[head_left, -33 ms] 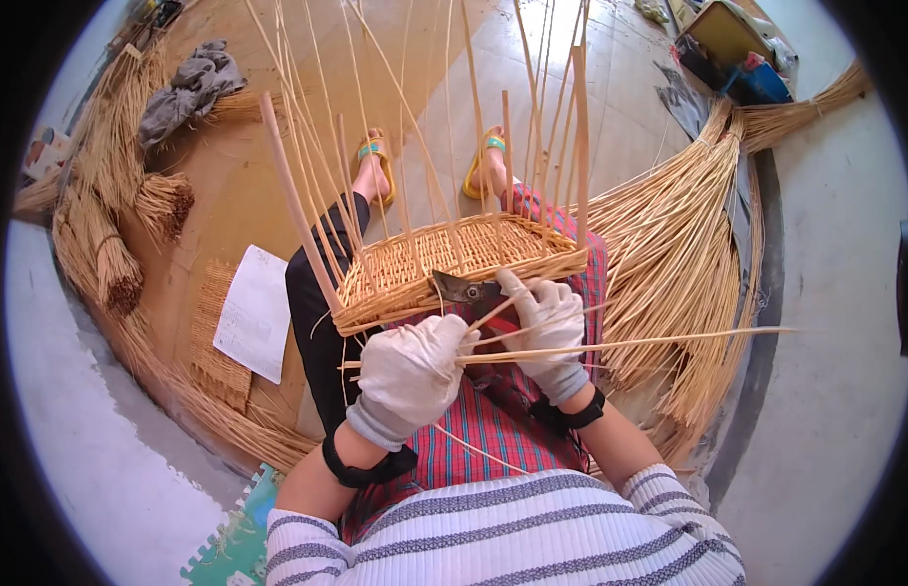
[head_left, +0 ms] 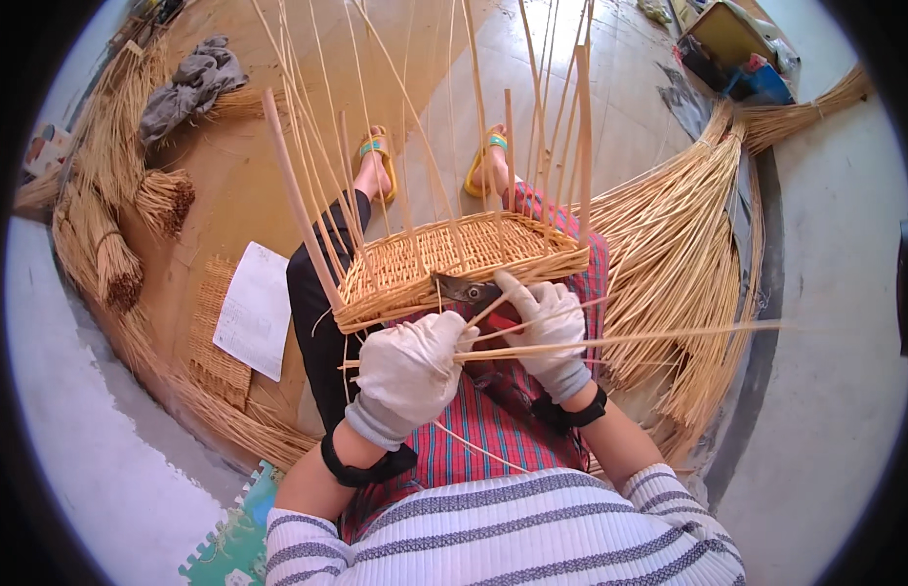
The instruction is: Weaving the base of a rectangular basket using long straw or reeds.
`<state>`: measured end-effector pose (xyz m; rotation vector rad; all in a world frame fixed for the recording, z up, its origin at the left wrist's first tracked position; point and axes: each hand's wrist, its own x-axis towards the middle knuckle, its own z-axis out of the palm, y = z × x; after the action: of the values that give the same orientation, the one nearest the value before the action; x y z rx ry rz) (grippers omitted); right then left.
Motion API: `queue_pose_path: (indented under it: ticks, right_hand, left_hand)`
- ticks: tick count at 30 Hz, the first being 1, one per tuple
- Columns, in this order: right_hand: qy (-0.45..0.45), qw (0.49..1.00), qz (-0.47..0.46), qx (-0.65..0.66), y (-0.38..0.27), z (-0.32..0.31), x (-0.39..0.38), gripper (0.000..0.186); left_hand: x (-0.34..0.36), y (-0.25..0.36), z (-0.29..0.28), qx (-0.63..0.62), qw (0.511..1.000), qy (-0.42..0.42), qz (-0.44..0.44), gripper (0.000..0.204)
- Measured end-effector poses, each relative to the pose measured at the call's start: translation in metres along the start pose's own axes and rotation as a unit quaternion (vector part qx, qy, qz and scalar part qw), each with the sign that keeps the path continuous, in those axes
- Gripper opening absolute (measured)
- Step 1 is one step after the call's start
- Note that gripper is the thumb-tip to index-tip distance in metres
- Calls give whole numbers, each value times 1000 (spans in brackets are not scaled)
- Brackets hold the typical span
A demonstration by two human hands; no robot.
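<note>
Across my lap rests a partly woven wicker basket (head_left: 425,249) with a flat woven bottom, a low edge and tall upright stakes. My left hand (head_left: 411,369), in a white work glove, is closed round several wicker strands (head_left: 571,346), the longest reaching far to the right. My right hand (head_left: 547,327), also gloved, grips pruning shears with dark jaws (head_left: 464,290) and red handles. Those jaws lie at the basket's near edge, beside a thin strand. The right fingers partly hide the handles, and the ends inside my left fist are hidden.
A large fanned bundle of wicker (head_left: 669,264) lies at the right; more bundles (head_left: 98,234) line the left. White paper sheets (head_left: 254,311) overlap a woven panel (head_left: 218,342) on the floor. A grey cloth (head_left: 193,88) lies at the far left, and a bin (head_left: 722,44) stands at the far right.
The long strands from my left hand have shifted slightly, their right end now blurred. The basket has moved a little to the right. Both hands keep their grip.
</note>
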<state>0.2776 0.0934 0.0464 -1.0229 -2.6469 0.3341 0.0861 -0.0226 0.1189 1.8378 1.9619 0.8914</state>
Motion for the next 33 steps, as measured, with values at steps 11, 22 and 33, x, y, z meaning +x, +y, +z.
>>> queue_pose_path:
  ticks: [11, 22, 33]
  right_hand:
    - [-25, 951, 178, 252, 28, -1, -30, 62]
    - [-7, 853, 182, 490, 19, 13, -7, 41]
    - [54, 832, 114, 540, -13, 8, 35, 35]
  left_hand:
    - [-72, -106, -113, -412, 776, 395, -268, 31]
    - [-549, -306, 1, -275, 628, 314, -657, 31]
    - [-99, -127, -58, -130, 908, 210, -339, 19]
